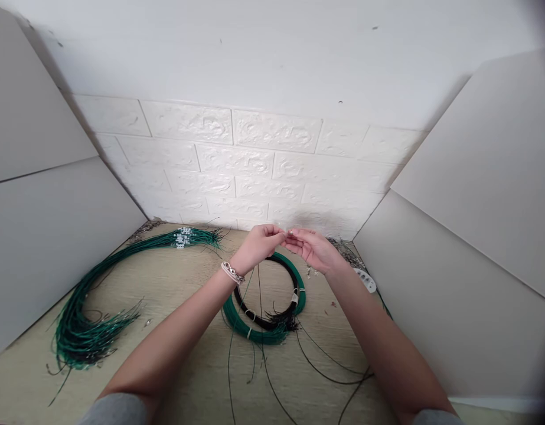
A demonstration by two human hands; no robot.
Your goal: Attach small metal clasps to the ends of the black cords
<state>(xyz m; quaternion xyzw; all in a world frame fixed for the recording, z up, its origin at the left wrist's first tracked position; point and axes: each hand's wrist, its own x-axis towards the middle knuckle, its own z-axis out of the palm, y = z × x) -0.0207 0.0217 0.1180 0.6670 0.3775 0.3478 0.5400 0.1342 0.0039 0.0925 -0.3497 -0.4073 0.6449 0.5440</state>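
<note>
My left hand (261, 247), with a bracelet at its wrist, is closed in a pinch above the far part of the worktop. Thin green and black wires (260, 295) hang down from beneath it. Fingertip to fingertip with it, my right hand (312, 247) pinches a small pale piece, too tiny to identify and mostly covered by the fingers. Below both hands lies a tied coil of green wires (234, 321), with a smaller coil of black wires (242, 301) inside its ring. Their loose ends bunch at the near right of the coil.
On the left, a long bundle of green wires (84, 295) curves across the worktop (188, 319), with white connectors (182, 237) near its far end. A white oval power strip (365, 280) sits by the right grey panel (453, 295). Small metal bits (347, 252) are heaped near the wall.
</note>
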